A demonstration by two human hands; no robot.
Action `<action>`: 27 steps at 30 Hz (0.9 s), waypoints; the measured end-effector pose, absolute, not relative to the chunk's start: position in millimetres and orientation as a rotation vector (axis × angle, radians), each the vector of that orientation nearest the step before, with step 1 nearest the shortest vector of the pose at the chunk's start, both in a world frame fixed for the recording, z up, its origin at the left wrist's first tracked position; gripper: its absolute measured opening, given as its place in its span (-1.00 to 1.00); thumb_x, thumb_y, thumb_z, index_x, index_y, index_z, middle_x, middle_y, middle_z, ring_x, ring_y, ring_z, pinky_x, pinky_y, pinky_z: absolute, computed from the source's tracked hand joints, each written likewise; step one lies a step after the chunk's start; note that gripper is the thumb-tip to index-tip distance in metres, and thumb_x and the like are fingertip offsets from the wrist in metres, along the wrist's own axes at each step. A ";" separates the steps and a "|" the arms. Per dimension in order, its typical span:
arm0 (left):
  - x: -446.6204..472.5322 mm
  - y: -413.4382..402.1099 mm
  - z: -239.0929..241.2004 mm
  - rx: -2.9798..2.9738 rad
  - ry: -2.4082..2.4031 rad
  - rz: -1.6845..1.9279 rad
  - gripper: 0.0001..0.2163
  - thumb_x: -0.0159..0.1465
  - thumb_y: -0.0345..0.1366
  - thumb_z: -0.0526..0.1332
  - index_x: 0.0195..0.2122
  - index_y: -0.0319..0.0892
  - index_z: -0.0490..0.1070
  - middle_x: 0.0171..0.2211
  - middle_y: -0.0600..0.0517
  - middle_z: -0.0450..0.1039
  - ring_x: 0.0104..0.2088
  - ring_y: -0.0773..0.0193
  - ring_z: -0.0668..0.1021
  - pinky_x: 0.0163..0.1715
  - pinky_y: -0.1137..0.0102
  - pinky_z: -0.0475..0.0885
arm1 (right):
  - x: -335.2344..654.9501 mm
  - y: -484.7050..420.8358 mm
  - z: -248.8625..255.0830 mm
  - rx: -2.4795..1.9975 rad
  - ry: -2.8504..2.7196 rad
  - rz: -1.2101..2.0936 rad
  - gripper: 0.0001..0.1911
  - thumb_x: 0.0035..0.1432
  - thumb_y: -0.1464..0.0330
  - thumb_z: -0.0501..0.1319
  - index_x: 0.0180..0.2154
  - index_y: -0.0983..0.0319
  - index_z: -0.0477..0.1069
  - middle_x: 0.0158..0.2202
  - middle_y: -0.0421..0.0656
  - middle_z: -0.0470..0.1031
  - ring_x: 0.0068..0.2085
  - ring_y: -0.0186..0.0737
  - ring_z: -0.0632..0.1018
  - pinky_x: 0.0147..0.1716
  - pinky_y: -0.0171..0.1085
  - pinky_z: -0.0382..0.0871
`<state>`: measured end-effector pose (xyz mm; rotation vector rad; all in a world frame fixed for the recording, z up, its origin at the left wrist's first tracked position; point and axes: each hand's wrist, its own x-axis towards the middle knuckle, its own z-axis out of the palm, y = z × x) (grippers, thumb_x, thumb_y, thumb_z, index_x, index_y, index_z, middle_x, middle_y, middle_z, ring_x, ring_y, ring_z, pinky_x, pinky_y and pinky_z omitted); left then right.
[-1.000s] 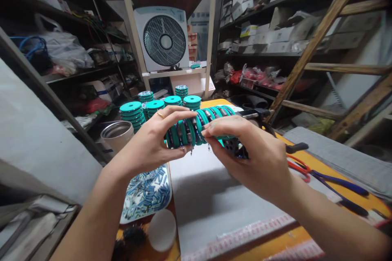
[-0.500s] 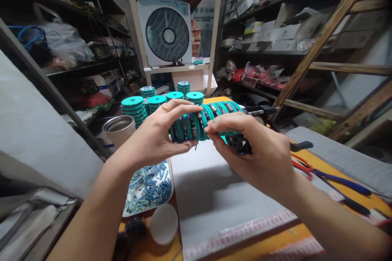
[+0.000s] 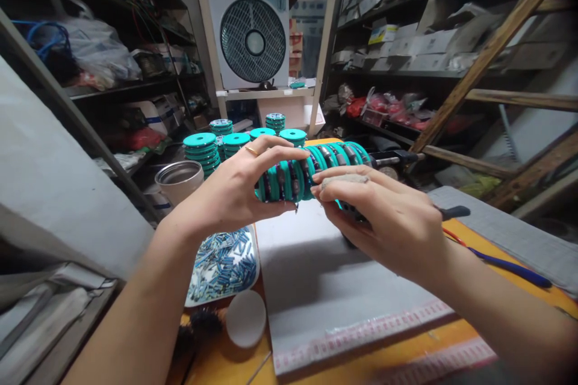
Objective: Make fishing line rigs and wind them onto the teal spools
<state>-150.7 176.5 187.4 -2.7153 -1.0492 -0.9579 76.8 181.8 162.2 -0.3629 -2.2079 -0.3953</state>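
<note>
A row of teal spools (image 3: 341, 153) lies sideways in front of me, with dark line and small metal pieces between the rims. My left hand (image 3: 253, 183) is wrapped round its left part, thumb below and fingers over the top. Against the front of the row, my right hand (image 3: 379, 204) is closed in a pinch at the thumb and fingertips. What is in that pinch is too small to make out. A greyish wrap (image 3: 345, 180) covers part of one right finger. The row's right end meets a dark metal shaft (image 3: 395, 159).
Several teal spool stacks (image 3: 200, 153) stand behind my left hand, beside a metal cup (image 3: 179, 180). A white tray (image 3: 192, 298) of small blue pieces and a white round lid (image 3: 246, 319) lie left of the grey board (image 3: 325, 289). Blue-handled pliers (image 3: 510, 267) rest at right.
My view has shifted slightly, so the surroundings sit a little differently. My right fingers have moved slightly along the row and remain pinched; the left hand still holds the spools.
</note>
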 end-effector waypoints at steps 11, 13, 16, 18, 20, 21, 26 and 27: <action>-151.0 176.7 186.1 -2.725 -1.060 -0.960 -0.46 0.10 -0.33 0.34 0.12 -0.12 0.24 0.09 -0.05 0.24 0.12 0.20 0.34 0.13 0.31 0.27 | 74.2 187.5 152.1 -0.260 -2.151 -0.524 -0.71 0.09 0.67 0.22 -0.17 0.30 0.33 -0.34 -0.08 0.53 -0.08 -0.11 0.54 -0.09 -0.18 0.51; -150.9 176.4 186.0 -2.727 -1.066 -0.951 -0.46 0.11 -0.33 0.34 0.12 -0.12 0.24 0.10 -0.05 0.24 0.13 0.20 0.33 0.14 0.31 0.26 | 74.8 191.8 147.7 -0.225 -2.126 -0.560 -0.71 0.09 0.67 0.22 -0.17 0.27 0.34 -0.37 -0.12 0.52 -0.07 -0.11 0.54 -0.12 -0.19 0.53; -150.4 176.0 186.4 -2.725 -1.075 -0.945 -0.47 0.12 -0.32 0.33 0.12 -0.12 0.24 0.10 -0.05 0.24 0.12 0.20 0.34 0.14 0.30 0.26 | 78.3 194.8 143.5 -0.186 -2.116 -0.613 -0.68 0.11 0.64 0.22 -0.12 0.23 0.36 -0.36 -0.14 0.53 -0.01 -0.11 0.52 -0.12 -0.19 0.52; -149.9 175.8 186.8 -2.725 -1.074 -0.952 -0.47 0.12 -0.33 0.33 0.12 -0.12 0.24 0.09 -0.06 0.24 0.11 0.20 0.34 0.13 0.30 0.27 | 80.5 192.2 146.0 -0.218 -2.104 -0.610 -0.65 0.11 0.62 0.24 -0.10 0.20 0.38 -0.30 -0.14 0.55 0.02 -0.10 0.49 -0.07 -0.16 0.48; -149.7 175.8 187.0 -2.728 -1.071 -0.963 -0.46 0.11 -0.34 0.34 0.12 -0.10 0.23 0.09 -0.05 0.23 0.11 0.20 0.35 0.12 0.30 0.28 | 80.9 186.9 153.6 -0.328 -2.062 -0.565 -0.72 0.10 0.55 0.29 -0.15 0.16 0.42 -0.23 -0.12 0.54 0.02 -0.06 0.45 -0.01 -0.10 0.41; -149.6 175.8 187.1 -2.728 -1.071 -0.967 -0.45 0.11 -0.35 0.34 0.12 -0.10 0.23 0.09 -0.05 0.23 0.11 0.20 0.35 0.12 0.30 0.28 | 80.4 184.4 158.6 -0.405 -2.040 -0.529 -0.79 0.10 0.50 0.31 -0.21 0.16 0.44 -0.19 -0.11 0.52 0.02 -0.03 0.43 0.01 -0.06 0.38; -150.0 176.0 186.9 -2.736 -1.070 -0.976 -0.45 0.11 -0.33 0.35 0.12 -0.10 0.23 0.09 -0.05 0.22 0.11 0.21 0.34 0.12 0.31 0.28 | 74.6 184.8 179.0 -0.614 -2.141 -0.319 -0.93 0.15 0.35 0.29 -0.37 0.20 0.46 -0.15 -0.06 0.42 -0.03 -0.02 0.37 -0.03 -0.06 0.31; -150.2 176.1 186.7 -2.738 -1.070 -0.977 -0.45 0.11 -0.33 0.35 0.12 -0.11 0.23 0.09 -0.05 0.22 0.11 0.21 0.34 0.12 0.31 0.28 | 74.0 186.9 180.6 -0.612 -2.165 -0.294 -0.93 0.15 0.34 0.29 -0.37 0.20 0.47 -0.17 -0.06 0.42 -0.04 -0.04 0.37 -0.04 -0.07 0.31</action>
